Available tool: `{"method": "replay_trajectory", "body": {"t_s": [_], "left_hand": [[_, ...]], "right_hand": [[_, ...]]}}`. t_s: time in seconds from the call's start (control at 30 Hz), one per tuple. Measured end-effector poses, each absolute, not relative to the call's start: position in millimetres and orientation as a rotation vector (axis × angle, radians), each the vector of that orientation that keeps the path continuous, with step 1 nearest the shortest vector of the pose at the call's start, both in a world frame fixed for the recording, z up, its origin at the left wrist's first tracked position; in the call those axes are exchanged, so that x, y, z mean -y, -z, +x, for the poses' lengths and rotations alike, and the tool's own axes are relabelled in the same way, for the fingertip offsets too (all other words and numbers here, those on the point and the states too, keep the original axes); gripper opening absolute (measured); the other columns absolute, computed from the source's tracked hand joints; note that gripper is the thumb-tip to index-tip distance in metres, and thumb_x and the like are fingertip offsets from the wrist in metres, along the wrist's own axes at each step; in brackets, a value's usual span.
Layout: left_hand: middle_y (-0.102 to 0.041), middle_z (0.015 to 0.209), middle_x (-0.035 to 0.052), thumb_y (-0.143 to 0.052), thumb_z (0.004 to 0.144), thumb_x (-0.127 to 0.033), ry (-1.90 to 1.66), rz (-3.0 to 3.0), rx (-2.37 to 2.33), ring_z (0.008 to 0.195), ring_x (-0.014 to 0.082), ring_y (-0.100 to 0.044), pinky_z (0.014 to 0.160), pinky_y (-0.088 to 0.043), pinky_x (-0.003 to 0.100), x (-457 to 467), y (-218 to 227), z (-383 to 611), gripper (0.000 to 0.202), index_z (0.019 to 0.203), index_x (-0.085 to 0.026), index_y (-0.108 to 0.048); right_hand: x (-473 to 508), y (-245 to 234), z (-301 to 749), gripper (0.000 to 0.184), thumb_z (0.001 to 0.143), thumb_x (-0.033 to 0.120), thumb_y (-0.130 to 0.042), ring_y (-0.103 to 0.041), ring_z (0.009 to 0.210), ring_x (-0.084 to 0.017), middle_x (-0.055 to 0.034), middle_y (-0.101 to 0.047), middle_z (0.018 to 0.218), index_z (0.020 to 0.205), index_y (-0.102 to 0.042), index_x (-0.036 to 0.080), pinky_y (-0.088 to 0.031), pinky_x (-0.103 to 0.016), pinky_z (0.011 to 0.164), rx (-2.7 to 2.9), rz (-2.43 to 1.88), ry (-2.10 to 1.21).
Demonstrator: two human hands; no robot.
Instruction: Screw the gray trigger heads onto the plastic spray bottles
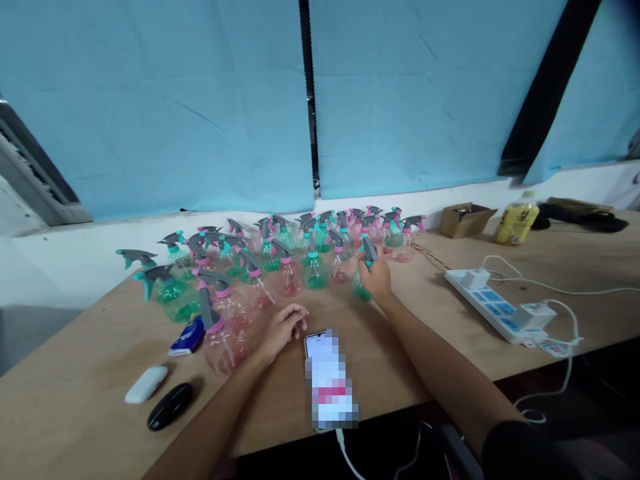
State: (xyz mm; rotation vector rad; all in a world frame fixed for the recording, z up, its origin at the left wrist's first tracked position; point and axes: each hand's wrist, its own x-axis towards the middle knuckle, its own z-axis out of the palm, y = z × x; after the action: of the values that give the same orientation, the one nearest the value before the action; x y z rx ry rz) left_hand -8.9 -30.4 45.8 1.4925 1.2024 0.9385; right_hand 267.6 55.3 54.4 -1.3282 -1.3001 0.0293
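My right hand [377, 277] is closed around the neck and grey-and-teal spray head of a green spray bottle [361, 291], standing at the right front of the group. Its fingers cover part of the bottle. My left hand [287, 325] rests low over the table with loosely bent fingers and nothing visible in it. Beside that wrist stands a pink spray bottle [223, 350] with a grey trigger head. Between my forearms lies a lit phone [330, 380], its screen blurred out. Several more pink and green spray bottles [315, 272] stand in rows behind both hands.
On the right, a white power strip [493, 307] holds plugged-in chargers with trailing cables. Behind it are an open cardboard box [465, 221] and a yellow-filled bottle [517, 220]. A blue packet [188, 335], white case [147, 385] and black oval object [170, 407] lie left.
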Motion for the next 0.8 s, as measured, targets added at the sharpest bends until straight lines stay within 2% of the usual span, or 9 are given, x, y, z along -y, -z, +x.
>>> {"method": "replay_trajectory", "body": {"t_s": [0.4, 0.57, 0.8], "left_hand": [[-0.061, 0.064, -0.0023, -0.055, 0.083, -0.043, -0.951, 1.533, -1.198, 0.044, 0.0078, -0.048, 0.042, -0.027, 0.020, 33, -47, -8, 0.026, 0.085, -0.018, -0.062], [-0.059, 0.062, -0.0025, -0.055, 0.084, -0.044, -0.963, 1.595, -1.192, 0.045, 0.0089, -0.048, 0.045, -0.032, 0.021, 35, -44, -7, 0.026, 0.084, -0.019, -0.061], [-0.059, 0.064, -0.0027, -0.052, 0.089, -0.048, -0.953, 1.759, -1.169, 0.052, 0.0107, -0.050, 0.053, -0.038, 0.022, 41, -44, -6, 0.030, 0.086, -0.019, -0.060]], "right_hand": [[-68, -33, 275, 0.042, 0.095, 0.041, -0.036, -0.057, 0.098, -0.027, -0.0138, -0.062, 0.106, 0.125, -0.051, 0.016, -0.043, -0.040, 0.087, 1.369, -1.331, 0.242], [-72, -26, 277, 0.040, 0.092, 0.038, -0.041, -0.052, 0.104, -0.032, -0.0180, -0.058, 0.107, 0.119, -0.049, 0.011, -0.041, -0.048, 0.090, 1.349, -1.416, 0.320], [-69, -26, 274, 0.050, 0.087, 0.036, -0.048, -0.049, 0.112, -0.031, -0.0190, -0.053, 0.119, 0.131, -0.039, 0.012, -0.039, -0.049, 0.096, 1.306, -1.292, 0.189]]}}
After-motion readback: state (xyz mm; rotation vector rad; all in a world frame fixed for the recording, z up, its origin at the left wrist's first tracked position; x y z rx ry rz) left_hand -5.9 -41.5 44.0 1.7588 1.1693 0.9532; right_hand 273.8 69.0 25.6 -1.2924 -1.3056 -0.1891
